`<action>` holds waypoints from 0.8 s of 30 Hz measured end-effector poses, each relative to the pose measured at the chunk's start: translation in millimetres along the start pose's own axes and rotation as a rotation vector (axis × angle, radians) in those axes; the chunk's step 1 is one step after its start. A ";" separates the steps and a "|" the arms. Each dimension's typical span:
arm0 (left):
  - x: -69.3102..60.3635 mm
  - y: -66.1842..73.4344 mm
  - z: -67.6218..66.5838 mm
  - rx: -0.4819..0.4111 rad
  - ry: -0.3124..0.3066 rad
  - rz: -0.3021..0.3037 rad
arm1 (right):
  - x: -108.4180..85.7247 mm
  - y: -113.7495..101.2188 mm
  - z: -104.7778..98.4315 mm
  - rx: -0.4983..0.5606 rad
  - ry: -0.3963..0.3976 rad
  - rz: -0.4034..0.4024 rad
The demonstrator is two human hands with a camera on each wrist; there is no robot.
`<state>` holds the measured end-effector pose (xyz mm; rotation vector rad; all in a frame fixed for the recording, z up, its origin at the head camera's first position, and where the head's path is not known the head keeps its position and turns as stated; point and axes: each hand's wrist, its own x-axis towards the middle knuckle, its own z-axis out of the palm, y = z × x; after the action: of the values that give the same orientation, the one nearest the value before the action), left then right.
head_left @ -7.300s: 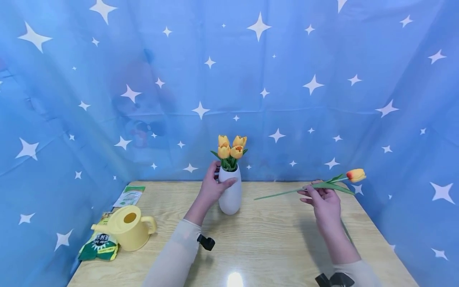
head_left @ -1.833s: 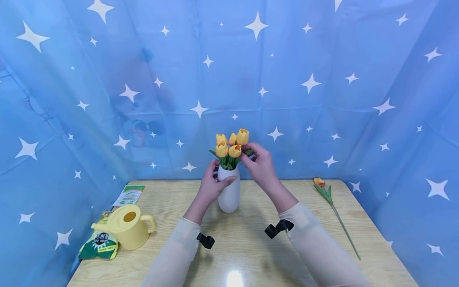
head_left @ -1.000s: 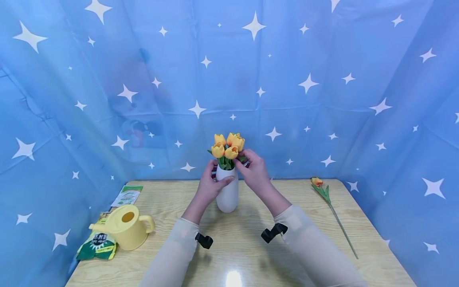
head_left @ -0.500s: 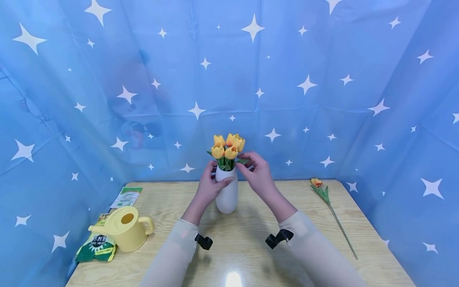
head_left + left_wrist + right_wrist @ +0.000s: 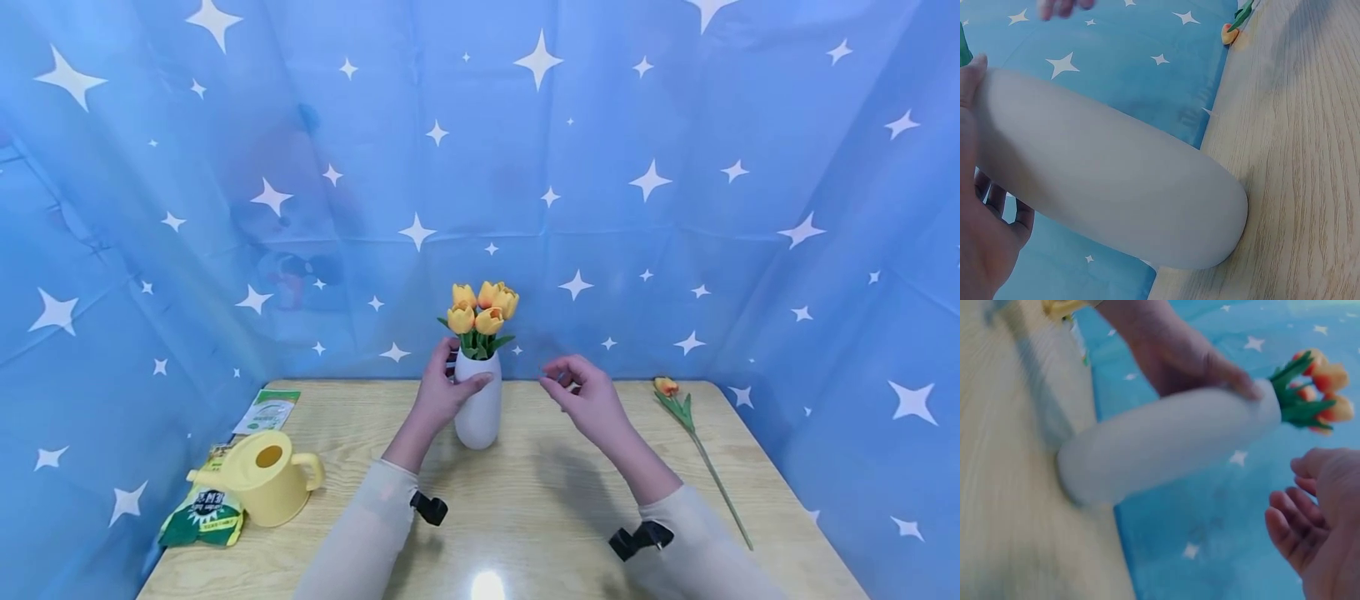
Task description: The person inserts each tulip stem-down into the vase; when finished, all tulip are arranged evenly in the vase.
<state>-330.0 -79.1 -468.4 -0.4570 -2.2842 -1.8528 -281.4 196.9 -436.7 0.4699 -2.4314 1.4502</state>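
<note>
A white vase (image 5: 478, 414) stands upright on the wooden table, holding several yellow-orange tulips (image 5: 486, 315) with green leaves. My left hand (image 5: 438, 393) grips the vase near its neck, thumb across the front and fingers behind. In the left wrist view the vase's smooth side (image 5: 1110, 172) fills the middle, its base against the table. To the right of the vase, apart from it, my right hand (image 5: 588, 402) hangs in the air with loosely bent fingers and nothing in them. One more tulip (image 5: 703, 458) lies on the table at the right.
At the left stand a yellow watering can (image 5: 272, 483) and, partly behind it, a green and yellow bag (image 5: 204, 518). A green and white packet (image 5: 267, 412) lies at the back left. A blue star-patterned curtain (image 5: 480, 167) borders the table's back and sides.
My right hand brought a tulip from the right into the vase, let go and drew back to the right. The left hand has stayed on the vase.
</note>
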 end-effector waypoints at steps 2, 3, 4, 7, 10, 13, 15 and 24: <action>-0.5 -0.2 0.4 0.002 0.003 -0.008 | -7.4 10.9 -7.9 -0.025 -0.008 0.031; -0.9 0.0 0.4 0.002 0.005 -0.010 | -11.2 15.9 -12.3 -0.035 -0.010 0.048; -0.8 -0.3 0.6 0.000 0.006 -0.008 | -15.1 21.1 -16.9 -0.046 -0.010 0.064; -0.1 -0.8 0.9 -0.008 0.006 0.003 | -26.6 33.5 -30.6 -0.068 0.005 0.095; 0.9 -1.2 1.2 -0.014 0.006 0.013 | -38.4 43.7 -43.5 -0.082 0.032 0.106; 0.8 -1.3 1.4 -0.018 0.009 0.014 | -49.9 53.3 -56.3 -0.085 0.058 0.134; 1.1 -2.3 1.9 -0.017 0.009 0.014 | -57.8 61.4 -65.0 -0.076 0.082 0.173; 1.8 -4.3 1.7 -0.019 0.010 -0.004 | -83.9 100.8 -100.1 -0.073 0.228 0.302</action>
<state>-333.0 -78.0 -472.1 -0.4446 -2.2644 -1.8761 -239.7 341.8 -503.5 -0.0812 -2.4326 1.4282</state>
